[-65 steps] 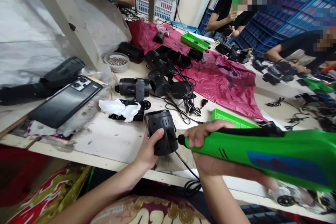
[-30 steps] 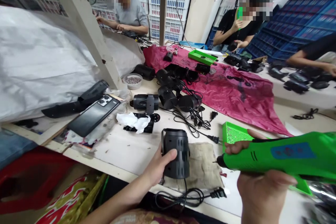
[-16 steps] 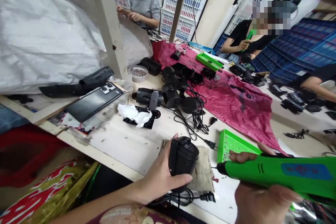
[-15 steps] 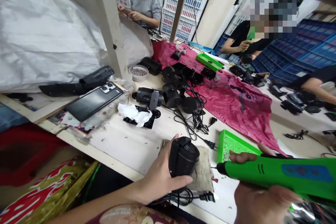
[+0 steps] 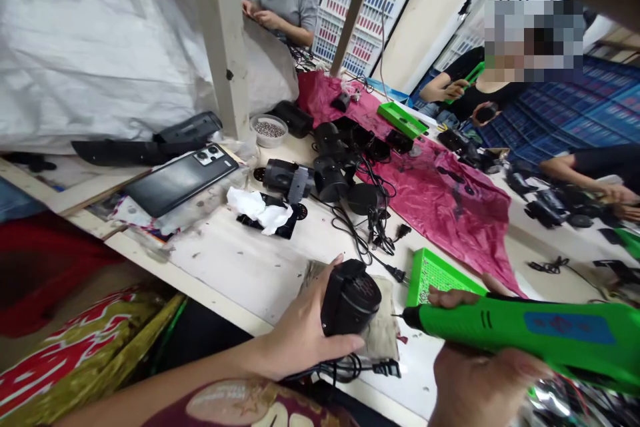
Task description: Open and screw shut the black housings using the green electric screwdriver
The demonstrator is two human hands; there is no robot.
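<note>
hidden: your left hand [image 5: 300, 337] clamps the black housing [image 5: 350, 297], covering its side.
cut off: your right hand [image 5: 480, 383] grips the green screwdriver [image 5: 525, 333], its rear out of frame.
room: bare desk [image 5: 250, 267] left of the housing.

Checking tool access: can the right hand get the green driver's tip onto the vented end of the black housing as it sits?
Probably yes. The left hand tilts the black housing toward the green driver in the right hand; nothing sits between them.

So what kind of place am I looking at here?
Probably a small assembly workshop: black lamp-like housings with cords crowd a shared table, a green electric screwdriver is in use, and stacked plastic crates line the back.
</note>
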